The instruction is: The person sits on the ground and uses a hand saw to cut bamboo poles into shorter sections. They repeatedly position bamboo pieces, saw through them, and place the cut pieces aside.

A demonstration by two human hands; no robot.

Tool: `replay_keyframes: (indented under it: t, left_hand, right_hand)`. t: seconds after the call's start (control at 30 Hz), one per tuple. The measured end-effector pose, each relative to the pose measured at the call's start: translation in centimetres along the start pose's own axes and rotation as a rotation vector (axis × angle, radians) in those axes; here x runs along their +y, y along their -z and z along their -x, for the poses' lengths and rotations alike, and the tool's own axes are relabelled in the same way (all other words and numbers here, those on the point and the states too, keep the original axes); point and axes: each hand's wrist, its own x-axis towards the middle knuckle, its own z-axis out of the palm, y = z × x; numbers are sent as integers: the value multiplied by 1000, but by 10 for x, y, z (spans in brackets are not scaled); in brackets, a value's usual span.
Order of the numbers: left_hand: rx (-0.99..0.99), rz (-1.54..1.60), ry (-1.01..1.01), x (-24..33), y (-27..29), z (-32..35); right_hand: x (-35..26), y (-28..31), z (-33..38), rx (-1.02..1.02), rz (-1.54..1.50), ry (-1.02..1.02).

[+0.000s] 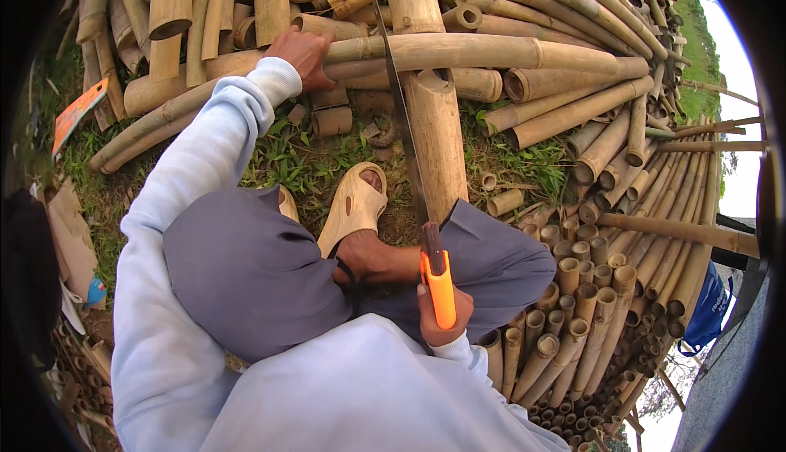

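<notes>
A long bamboo pole (483, 51) lies crosswise over an upright cut bamboo post (436, 141). My left hand (303, 55) is closed round that pole, left of the post. In my right hand (446, 314), low in the middle, is the orange handle of a handsaw (407, 128). The long blade points away from me and crosses the pole just left of the post, with its tip beyond the pole. Whether the teeth have cut into the bamboo, I cannot tell.
Stacked bamboo poles (598, 10) fill the far side. Short cut bamboo pieces (565, 329) stand bundled at my right. My sandalled foot (356, 206) rests on grass beside the post. An orange sheet (80, 115) lies far left; a blue bag (706, 309) is at the right.
</notes>
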Motion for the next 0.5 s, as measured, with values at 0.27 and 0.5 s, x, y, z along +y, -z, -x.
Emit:
replay_keyframes:
  t: [0.27,0.5]
  left_hand:
    - [-76,16,-8,1,17,-3]
    - [-46,5,10,-1,2,-3]
  right_hand:
    - [12,-57,-126,39,-263,-22]
    - [3,3,13,2,31,-15]
